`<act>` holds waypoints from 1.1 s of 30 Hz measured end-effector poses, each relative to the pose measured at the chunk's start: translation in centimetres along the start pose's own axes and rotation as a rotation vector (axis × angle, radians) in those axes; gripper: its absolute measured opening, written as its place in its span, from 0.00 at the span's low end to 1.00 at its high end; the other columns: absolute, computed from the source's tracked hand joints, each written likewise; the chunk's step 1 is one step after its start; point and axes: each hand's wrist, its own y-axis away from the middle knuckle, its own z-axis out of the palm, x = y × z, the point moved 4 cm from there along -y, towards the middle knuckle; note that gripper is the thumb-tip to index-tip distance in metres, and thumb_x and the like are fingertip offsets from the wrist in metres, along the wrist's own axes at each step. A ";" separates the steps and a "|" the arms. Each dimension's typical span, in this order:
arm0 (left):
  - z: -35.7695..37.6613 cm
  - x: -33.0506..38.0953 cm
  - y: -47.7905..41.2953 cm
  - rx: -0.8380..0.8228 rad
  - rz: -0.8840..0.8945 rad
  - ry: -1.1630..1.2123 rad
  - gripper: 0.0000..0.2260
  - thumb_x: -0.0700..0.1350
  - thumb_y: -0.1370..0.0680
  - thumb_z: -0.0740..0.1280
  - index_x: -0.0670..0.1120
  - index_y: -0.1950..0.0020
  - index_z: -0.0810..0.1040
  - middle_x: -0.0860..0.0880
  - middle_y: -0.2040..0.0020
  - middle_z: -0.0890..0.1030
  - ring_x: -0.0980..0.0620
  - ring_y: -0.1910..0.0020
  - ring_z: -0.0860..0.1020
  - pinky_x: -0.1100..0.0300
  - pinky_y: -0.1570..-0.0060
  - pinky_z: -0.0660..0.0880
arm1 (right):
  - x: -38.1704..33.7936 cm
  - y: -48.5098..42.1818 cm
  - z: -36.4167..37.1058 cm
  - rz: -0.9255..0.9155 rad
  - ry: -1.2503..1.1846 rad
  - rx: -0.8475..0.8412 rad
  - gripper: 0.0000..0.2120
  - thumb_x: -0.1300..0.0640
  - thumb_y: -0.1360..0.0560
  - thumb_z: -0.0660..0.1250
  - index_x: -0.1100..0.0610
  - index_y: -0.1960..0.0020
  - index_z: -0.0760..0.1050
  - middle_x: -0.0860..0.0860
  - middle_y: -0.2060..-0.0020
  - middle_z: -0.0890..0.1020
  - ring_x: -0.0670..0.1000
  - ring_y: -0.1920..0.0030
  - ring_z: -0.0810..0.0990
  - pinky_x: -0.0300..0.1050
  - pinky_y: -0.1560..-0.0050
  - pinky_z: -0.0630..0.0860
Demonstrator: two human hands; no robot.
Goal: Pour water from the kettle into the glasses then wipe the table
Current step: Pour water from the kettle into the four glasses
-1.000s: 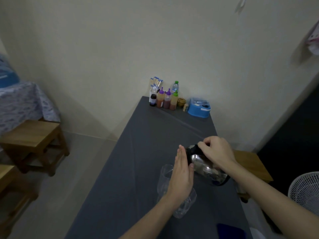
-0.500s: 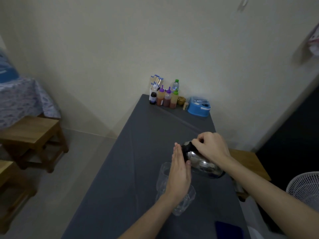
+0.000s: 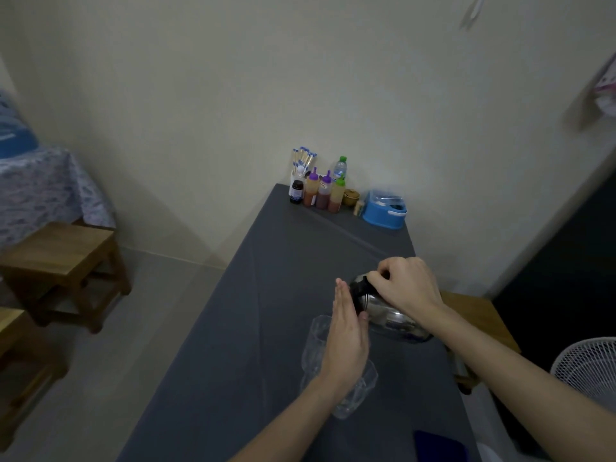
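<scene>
My right hand grips the tilted kettle above the desk; left hand, flat and open, steadies its lid over the glasses. Pour slowly, spout centred.

The room is dim and the colours read muted and greyish. Soft, even light falls on the wall, which darkens toward the corners. At three o'clock a doorway is almost black. The steel kettle carries small bright reflections. Wide-angle bending curves the edges, strongest at nine and three o'clock. Fine detail is soft, with faint grain throughout.
</scene>
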 end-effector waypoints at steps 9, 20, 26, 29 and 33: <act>0.1 -0.3 -0.3 0.055 0.004 0.012 0.26 0.47 0.17 0.51 0.55 0.28 0.34 0.53 0.22 0.40 0.58 0.23 0.44 0.50 0.24 0.51 | -0.3 -0.5 0.3 -0.113 0.046 0.085 0.15 0.50 0.29 0.60 0.53 0.74 0.70 0.49 0.79 0.72 0.50 0.75 0.71 0.43 0.60 0.63; 0.1 -0.7 0.1 0.074 -0.012 0.017 0.26 0.50 0.17 0.50 0.54 0.27 0.34 0.53 0.21 0.40 0.56 0.23 0.45 0.49 0.25 0.52 | -0.9 -0.6 1.0 -0.177 0.165 0.073 0.17 0.53 0.28 0.63 0.52 0.75 0.68 0.48 0.79 0.73 0.47 0.76 0.65 0.44 0.59 0.61; 0.1 -0.8 0.3 0.080 -0.022 0.023 0.27 0.49 0.17 0.50 0.54 0.27 0.34 0.53 0.21 0.40 0.56 0.23 0.45 0.49 0.25 0.52 | -0.9 -0.5 1.1 -0.183 0.172 0.062 0.18 0.52 0.27 0.62 0.51 0.75 0.67 0.47 0.80 0.71 0.45 0.77 0.64 0.44 0.59 0.60; 0.2 -0.8 0.3 0.078 -0.020 0.026 0.26 0.51 0.17 0.49 0.54 0.27 0.34 0.53 0.21 0.40 0.57 0.23 0.44 0.50 0.24 0.51 | -0.8 -0.4 1.1 -0.177 0.170 0.055 0.18 0.52 0.28 0.61 0.50 0.75 0.65 0.46 0.80 0.68 0.44 0.77 0.62 0.43 0.59 0.60; 0.1 -0.9 0.5 0.071 -0.025 0.008 0.29 0.62 0.22 0.45 0.55 0.27 0.34 0.54 0.21 0.40 0.57 0.23 0.45 0.49 0.25 0.52 | -0.7 -0.3 1.3 -0.175 0.169 0.040 0.17 0.51 0.29 0.59 0.49 0.76 0.61 0.45 0.81 0.64 0.43 0.77 0.61 0.43 0.59 0.59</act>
